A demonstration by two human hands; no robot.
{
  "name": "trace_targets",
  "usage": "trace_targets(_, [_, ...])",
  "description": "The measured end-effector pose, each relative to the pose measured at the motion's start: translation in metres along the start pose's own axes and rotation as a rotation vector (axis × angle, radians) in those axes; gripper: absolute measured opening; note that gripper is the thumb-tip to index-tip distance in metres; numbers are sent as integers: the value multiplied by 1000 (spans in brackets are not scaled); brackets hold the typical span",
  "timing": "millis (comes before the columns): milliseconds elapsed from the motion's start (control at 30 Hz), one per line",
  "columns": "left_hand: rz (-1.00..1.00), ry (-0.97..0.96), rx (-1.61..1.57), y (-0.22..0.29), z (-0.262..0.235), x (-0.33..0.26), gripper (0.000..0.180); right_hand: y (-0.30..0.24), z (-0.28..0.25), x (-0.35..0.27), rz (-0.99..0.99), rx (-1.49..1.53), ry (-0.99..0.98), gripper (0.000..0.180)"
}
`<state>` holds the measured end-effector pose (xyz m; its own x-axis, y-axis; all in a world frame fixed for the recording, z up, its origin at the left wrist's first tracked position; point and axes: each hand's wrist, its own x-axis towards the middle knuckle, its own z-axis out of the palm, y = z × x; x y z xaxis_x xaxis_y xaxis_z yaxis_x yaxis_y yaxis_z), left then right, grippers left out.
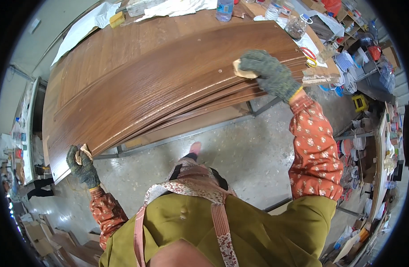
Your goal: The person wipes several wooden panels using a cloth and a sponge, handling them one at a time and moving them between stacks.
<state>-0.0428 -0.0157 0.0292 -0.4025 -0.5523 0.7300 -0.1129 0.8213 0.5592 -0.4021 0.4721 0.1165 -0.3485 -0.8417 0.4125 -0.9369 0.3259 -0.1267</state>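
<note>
A long brown wood-grain panel (160,84) lies on the table before me, on top of several more panels (204,107) whose front edges show beneath it. My right hand (273,73), in a grey-green knit glove, is closed around a folded tan piece of sandpaper (245,70) and holds it against the panel's near edge on the right. At the panel's near left corner, my left hand (83,168), gloved alike, is curled around a second tan piece (85,151), which looks like sandpaper too. The fingertips of both hands are partly hidden.
Along the table's far side stand a blue-labelled bottle (224,10), a yellow sponge (117,19) and white sheets (86,26). A clear jug (298,26) and coloured tape rings (309,55) are at the right. Crowded shelves (382,155) line the right side.
</note>
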Motion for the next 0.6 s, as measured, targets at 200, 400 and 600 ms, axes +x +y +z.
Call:
trace_targets(200, [-267,94,-160,-6,5,-4,30,-39,51,27,-202,229,163,37])
trace_targets(400, [-453,261,-87,-22,3,7,29,-47,69,40,-318,213,245,34])
trace_targets(600, [-563,278,-145,7,25,1,34,80,-44,-34,-17,182,-115,33])
